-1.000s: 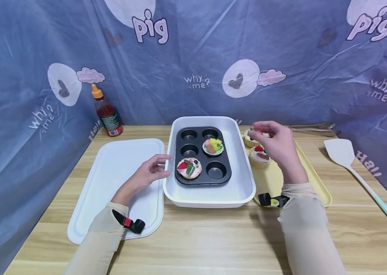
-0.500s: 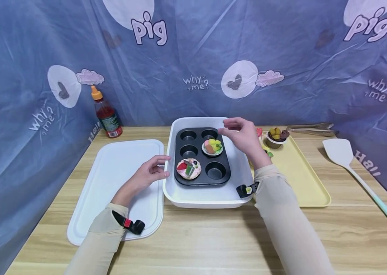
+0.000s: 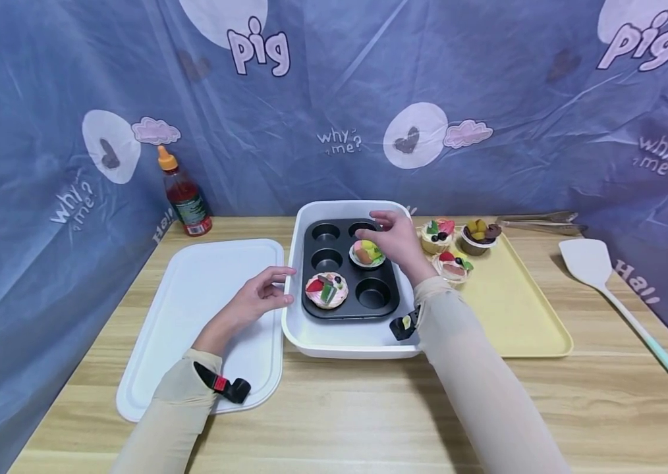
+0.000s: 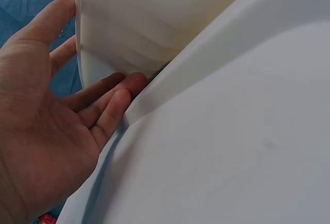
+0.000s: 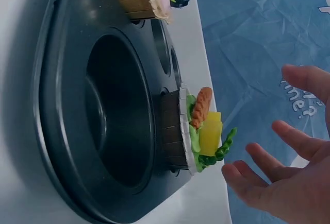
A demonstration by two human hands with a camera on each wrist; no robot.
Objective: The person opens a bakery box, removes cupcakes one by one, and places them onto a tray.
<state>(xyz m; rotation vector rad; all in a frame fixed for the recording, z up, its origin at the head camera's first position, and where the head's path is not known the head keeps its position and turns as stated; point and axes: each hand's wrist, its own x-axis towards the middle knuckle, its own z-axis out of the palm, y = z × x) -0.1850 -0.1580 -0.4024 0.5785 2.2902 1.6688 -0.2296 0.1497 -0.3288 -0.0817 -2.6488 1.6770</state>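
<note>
My right hand (image 3: 398,245) is above the cupcake with yellow and green topping (image 3: 363,258), fingers loosely spread with nothing between them. In the right wrist view a small gap separates the fingertips from that topping. This cupcake sits in the right middle cup of a black muffin tin (image 3: 348,308). Another, a pink-topped cupcake (image 3: 323,297), is in the tin's front left cup. The tin lies inside a deep white tub (image 3: 363,342). My left hand (image 3: 255,296) touches the tub's left wall, its thumb near the rim and other fingers lower, as the left wrist view shows.
On the yellow tray (image 3: 512,309) at right stand a chocolate cupcake (image 3: 476,245) and two cream ones (image 3: 437,240). A white tray (image 3: 192,309) lies left, a sauce bottle (image 3: 186,197) behind it. Tongs (image 3: 538,224) and a spatula (image 3: 587,263) lie far right.
My right hand has moved left from above the yellow tray to above the muffin tin, and lower. The cupcakes on the tray now show. My left hand has stayed at the tub wall.
</note>
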